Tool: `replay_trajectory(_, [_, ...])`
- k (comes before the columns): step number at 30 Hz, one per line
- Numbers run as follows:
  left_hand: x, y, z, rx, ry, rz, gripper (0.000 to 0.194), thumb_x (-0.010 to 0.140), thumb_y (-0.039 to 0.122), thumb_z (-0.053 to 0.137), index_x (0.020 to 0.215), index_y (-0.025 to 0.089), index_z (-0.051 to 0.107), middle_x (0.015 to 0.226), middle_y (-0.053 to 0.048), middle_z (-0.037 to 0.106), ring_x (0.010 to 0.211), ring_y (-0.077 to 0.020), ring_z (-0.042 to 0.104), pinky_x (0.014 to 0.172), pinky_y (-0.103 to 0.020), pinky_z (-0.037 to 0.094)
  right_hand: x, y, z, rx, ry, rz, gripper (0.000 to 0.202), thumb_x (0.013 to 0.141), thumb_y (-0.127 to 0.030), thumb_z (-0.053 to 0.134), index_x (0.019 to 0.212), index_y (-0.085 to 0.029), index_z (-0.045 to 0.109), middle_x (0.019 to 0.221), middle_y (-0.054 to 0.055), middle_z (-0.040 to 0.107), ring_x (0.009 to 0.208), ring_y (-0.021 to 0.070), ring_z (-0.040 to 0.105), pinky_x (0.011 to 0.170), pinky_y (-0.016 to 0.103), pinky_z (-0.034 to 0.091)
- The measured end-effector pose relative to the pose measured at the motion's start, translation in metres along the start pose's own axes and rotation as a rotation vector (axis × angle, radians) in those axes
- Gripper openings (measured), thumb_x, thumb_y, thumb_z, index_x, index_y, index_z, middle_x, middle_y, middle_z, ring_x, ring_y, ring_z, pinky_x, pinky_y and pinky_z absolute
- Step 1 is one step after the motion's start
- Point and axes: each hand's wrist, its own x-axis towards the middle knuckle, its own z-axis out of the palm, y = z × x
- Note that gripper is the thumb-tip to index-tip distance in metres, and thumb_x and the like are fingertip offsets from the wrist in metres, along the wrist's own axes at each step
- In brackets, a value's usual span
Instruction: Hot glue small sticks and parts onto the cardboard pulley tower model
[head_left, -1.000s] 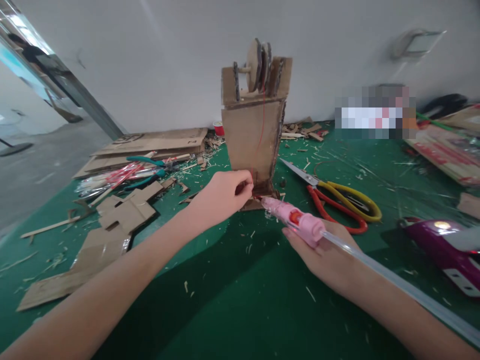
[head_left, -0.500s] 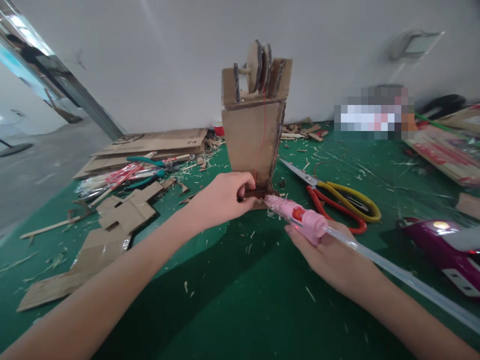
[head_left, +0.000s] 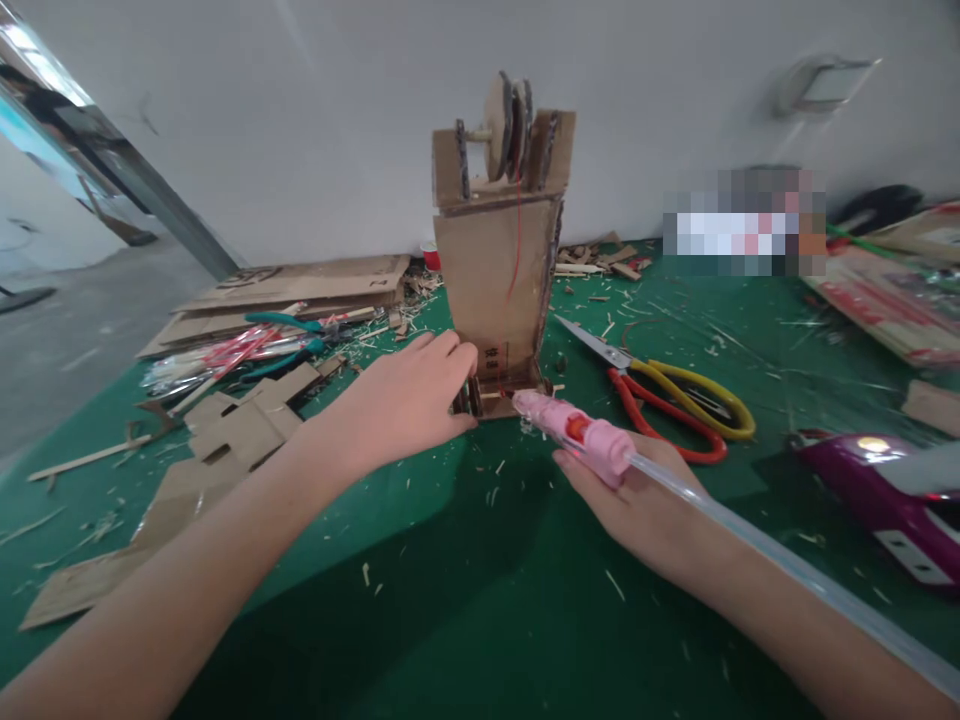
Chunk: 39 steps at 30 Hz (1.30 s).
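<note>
A cardboard model [head_left: 491, 265] stands upright on the green tabletop, with round cardboard discs [head_left: 499, 125] on a stick axle at its top. From the discs a red thread [head_left: 518, 235] hangs down the front. My left hand [head_left: 416, 395] is closed round the lower left side of the model, at its base; the fingertips are partly hidden. In my right hand [head_left: 637, 495] is a pink hot glue gun [head_left: 577, 430], a long clear glue stick [head_left: 750, 535] trailing from its rear. Its nozzle points at the front of the base, at or very near it.
Right of the model lie large scissors [head_left: 667, 390] with red and yellow handles. A purple device [head_left: 877, 500] sits at the right. Cardboard scraps [head_left: 247, 420], teal-handled pliers [head_left: 289, 345] and cardboard sheets [head_left: 300, 285] cover the left. A person [head_left: 45, 110] is in the far background.
My left hand has moved left from the front middle of the base to its left side, uncovering printed marks and the base. The glue gun still points at the base.
</note>
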Motion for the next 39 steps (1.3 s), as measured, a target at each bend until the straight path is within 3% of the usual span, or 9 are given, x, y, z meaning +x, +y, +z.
replay_trajectory(5, [0.0016, -0.0044, 0.0006, -0.110, -0.056, -0.042, 0.021, 0.077, 0.039, 0.059, 0.084, 0.021, 0.050, 0.091, -0.003, 0.056, 0.078, -0.0195, 0.054, 0.058, -0.030, 0.037, -0.0006, 0.0028, 0.0024, -0.006, 0.032, 0.020, 0.027, 0.087, -0.039, 0.048, 0.065, -0.022, 0.049, 0.057, -0.001, 0.053, 0.049, 0.0125, 0.049, 0.046, 0.025, 0.039])
replay_trajectory(9, [0.0016, -0.0060, 0.0021, -0.164, -0.052, -0.049, 0.018, 0.077, 0.037, 0.058, 0.082, 0.020, 0.054, 0.090, -0.005, 0.056, 0.072, -0.0180, 0.054, 0.059, -0.031, 0.038, -0.0007, -0.0005, 0.0007, 0.009, -0.041, 0.036, 0.024, 0.087, -0.040, 0.048, 0.073, -0.022, 0.056, 0.061, -0.001, 0.058, 0.052, 0.0129, 0.051, 0.047, 0.024, 0.041])
replay_trajectory(12, [0.0019, -0.0064, 0.0020, -0.190, -0.043, -0.054, 0.018, 0.076, 0.037, 0.059, 0.081, 0.020, 0.056, 0.088, -0.005, 0.057, 0.070, -0.0175, 0.055, 0.058, -0.031, 0.038, -0.0014, 0.0009, 0.0008, -0.023, 0.015, 0.015, 0.026, 0.087, -0.038, 0.048, 0.067, -0.022, 0.053, 0.057, -0.001, 0.054, 0.048, 0.0126, 0.048, 0.045, 0.024, 0.039])
replay_trajectory(15, [0.0023, -0.0051, 0.0003, -0.193, -0.045, -0.053, 0.017, 0.077, 0.036, 0.058, 0.080, 0.020, 0.058, 0.087, -0.005, 0.057, 0.071, -0.0179, 0.055, 0.058, -0.031, 0.038, -0.0017, 0.0010, 0.0006, -0.024, 0.036, 0.026, 0.027, 0.086, -0.038, 0.050, 0.065, -0.022, 0.052, 0.054, -0.001, 0.052, 0.047, 0.0121, 0.047, 0.044, 0.024, 0.037])
replay_trajectory(19, [0.0015, -0.0033, -0.0021, -0.183, -0.054, -0.058, 0.016, 0.078, 0.036, 0.056, 0.080, 0.020, 0.056, 0.088, -0.005, 0.057, 0.072, -0.0184, 0.055, 0.059, -0.031, 0.038, -0.0009, -0.0030, -0.0029, 0.006, -0.047, 0.044, 0.027, 0.087, -0.039, 0.049, 0.067, -0.021, 0.053, 0.059, -0.001, 0.055, 0.051, 0.0129, 0.051, 0.046, 0.024, 0.040])
replay_trajectory(26, [-0.0018, -0.0065, -0.0009, -0.187, -0.138, -0.065, 0.028, 0.073, 0.039, 0.064, 0.089, 0.021, 0.049, 0.095, -0.005, 0.057, 0.076, -0.0189, 0.056, 0.058, -0.029, 0.039, -0.0004, -0.0059, -0.0038, 0.024, -0.057, 0.049, 0.027, 0.088, -0.039, 0.047, 0.068, -0.022, 0.053, 0.062, 0.000, 0.057, 0.053, 0.0134, 0.051, 0.047, 0.025, 0.040])
replay_trajectory(32, [-0.0006, -0.0073, 0.0024, -0.201, -0.128, -0.054, 0.020, 0.076, 0.035, 0.058, 0.086, 0.022, 0.046, 0.093, -0.005, 0.056, 0.074, -0.0185, 0.055, 0.058, -0.030, 0.039, -0.0013, -0.0017, -0.0001, -0.010, 0.055, 0.020, 0.030, 0.087, -0.039, 0.050, 0.063, -0.022, 0.049, 0.054, -0.002, 0.052, 0.046, 0.0118, 0.048, 0.046, 0.025, 0.038])
replay_trajectory(36, [0.0004, -0.0071, 0.0029, -0.201, -0.123, -0.046, 0.020, 0.075, 0.034, 0.057, 0.085, 0.022, 0.045, 0.092, -0.004, 0.056, 0.073, -0.0183, 0.054, 0.057, -0.030, 0.038, -0.0015, -0.0011, -0.0001, -0.016, 0.000, 0.021, 0.029, 0.087, -0.039, 0.049, 0.064, -0.021, 0.051, 0.054, -0.002, 0.053, 0.045, 0.0112, 0.048, 0.043, 0.024, 0.037])
replay_trajectory(39, [0.0009, -0.0075, 0.0028, -0.208, -0.127, -0.047, 0.019, 0.075, 0.035, 0.056, 0.084, 0.022, 0.046, 0.092, -0.004, 0.056, 0.073, -0.0184, 0.054, 0.057, -0.030, 0.037, -0.0018, 0.0001, -0.0004, -0.030, 0.029, 0.015, 0.027, 0.087, -0.038, 0.050, 0.065, -0.022, 0.050, 0.052, -0.003, 0.052, 0.044, 0.0112, 0.047, 0.042, 0.024, 0.036])
